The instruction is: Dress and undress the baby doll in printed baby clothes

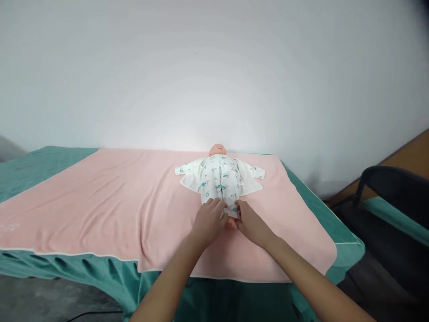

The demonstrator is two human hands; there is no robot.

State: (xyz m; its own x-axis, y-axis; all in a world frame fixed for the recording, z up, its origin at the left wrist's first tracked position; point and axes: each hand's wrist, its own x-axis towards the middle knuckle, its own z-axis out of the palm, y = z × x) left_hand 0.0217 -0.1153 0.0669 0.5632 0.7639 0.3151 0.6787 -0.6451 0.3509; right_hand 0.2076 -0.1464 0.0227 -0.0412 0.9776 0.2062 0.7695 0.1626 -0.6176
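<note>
A baby doll [217, 149] lies on its back on a pink blanket [110, 192], its head toward the wall. It wears white printed baby clothes [219, 174] with green and pink motifs, and a plain white layer spreads out at both sides under the arms. My left hand [210, 220] is closed at the lower end of the clothing, over one leg. On the other side, my right hand [250, 221] pinches the hem of the pant leg near the doll's foot [231, 223]. My left fingertips are partly hidden behind the hand.
The blanket lies over a table with a green cloth [348, 255], which hangs down at the front. A pale wall [214, 71] rises right behind the table. A black chair [385, 223] stands at the right. A dark cable [95, 313] runs along the floor at lower left.
</note>
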